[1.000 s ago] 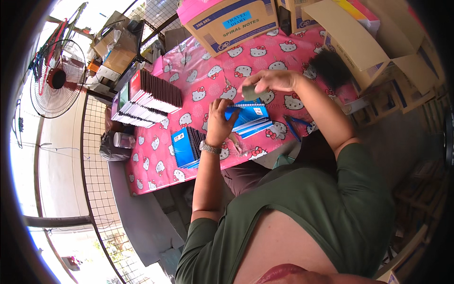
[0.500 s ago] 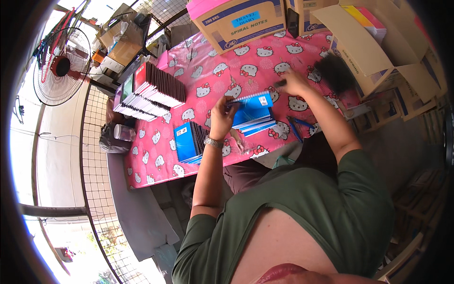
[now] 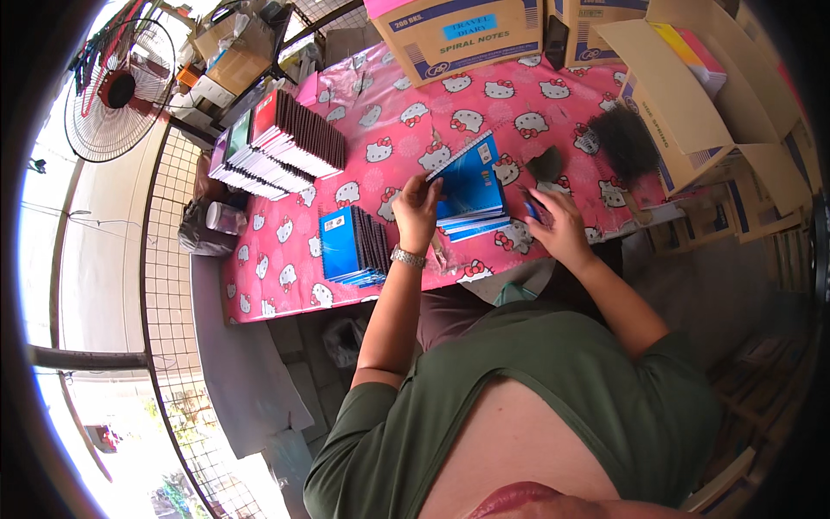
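The left hand [image 3: 416,211] has its thumb and fingers pinched together on the corner of a blue notebook [image 3: 469,180], by its spiral edge. The notebook sits tilted on top of a small pile of blue notebooks [image 3: 474,223], in front of the person. The right hand [image 3: 562,228] is just to the right of the pile, with its fingers bent at the blue-handled pliers [image 3: 537,209]. I cannot tell if they are closed on them.

A dark green piece [image 3: 545,164] lies just past the right hand. Farther right is a black, bristly bundle [image 3: 624,143], near an open cardboard box [image 3: 670,108]. Left of the left hand is another pile of blue notebooks [image 3: 346,246]. Behind that, a taller stack of notebooks [image 3: 285,143] has red, green and purple covers. All these rest on a pink tablecloth [image 3: 285,301] with white cat faces.
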The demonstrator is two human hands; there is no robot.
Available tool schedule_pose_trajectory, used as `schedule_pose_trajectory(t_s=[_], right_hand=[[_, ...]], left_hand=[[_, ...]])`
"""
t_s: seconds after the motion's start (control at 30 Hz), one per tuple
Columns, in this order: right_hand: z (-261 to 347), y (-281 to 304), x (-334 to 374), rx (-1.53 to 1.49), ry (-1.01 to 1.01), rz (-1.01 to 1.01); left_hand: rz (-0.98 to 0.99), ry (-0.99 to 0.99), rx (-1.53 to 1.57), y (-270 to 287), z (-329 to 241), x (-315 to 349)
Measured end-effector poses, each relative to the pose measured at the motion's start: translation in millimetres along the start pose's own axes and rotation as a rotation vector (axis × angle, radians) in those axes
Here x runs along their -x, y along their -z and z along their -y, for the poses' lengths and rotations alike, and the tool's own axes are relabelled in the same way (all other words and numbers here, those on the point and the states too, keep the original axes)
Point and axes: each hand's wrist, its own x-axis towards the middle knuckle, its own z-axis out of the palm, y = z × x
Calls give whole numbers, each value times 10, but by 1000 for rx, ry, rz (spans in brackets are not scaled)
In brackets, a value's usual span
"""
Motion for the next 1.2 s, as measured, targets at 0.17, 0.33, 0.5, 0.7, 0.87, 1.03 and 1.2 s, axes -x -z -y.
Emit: schedule_pose_trajectory(t_s=[0.17, 0.33, 0.5, 0.7, 0.87, 1.03, 1.2], right_hand=[[729, -181, -604, -36, 256, 87], [761, -315, -745, 132, 319, 175], [847, -279, -747, -1012, -644, 556], [209, -22, -418, -392, -115, 130], [-743, 193, 134, 182, -207, 270], [-918, 190, -153, 264, -84, 282], [-1594, 552, -738, 764, -302, 24]], left_hand=[[-5, 5, 48, -43, 0, 27], [-47, -29, 16, -44, 6, 80], [-137, -158, -173, -50, -1, 158], [-164, -453, -435, 563, -960, -38], [38, -396, -1166, 1359, -1184, -348], [187, -50, -1086, 1766, -198, -246], [-87, -158, -1392, 1774, -245, -55]])
